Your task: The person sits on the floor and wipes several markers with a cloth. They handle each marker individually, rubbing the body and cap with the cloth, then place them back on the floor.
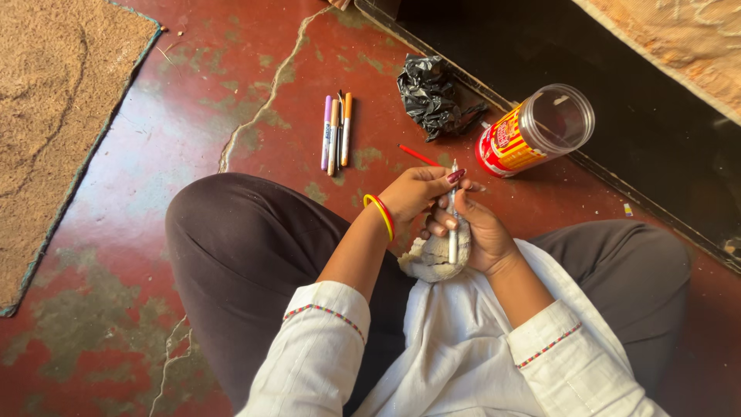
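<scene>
From the head camera I see my left hand (417,193) pinching the top of a white marker (453,224), while my right hand (475,235) grasps a pale rounded stone (432,261) over my lap. Far left lie four markers (336,133); far right, a tipped jar (534,131).

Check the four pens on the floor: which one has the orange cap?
The rightmost pen of the row, nearest the black crumpled bag. The leftmost is purple; the two between are darker.

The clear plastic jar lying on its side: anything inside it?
The jar looks empty through its clear open end; the red-and-yellow label hides the part near its base, so that part cannot be checked.
</scene>
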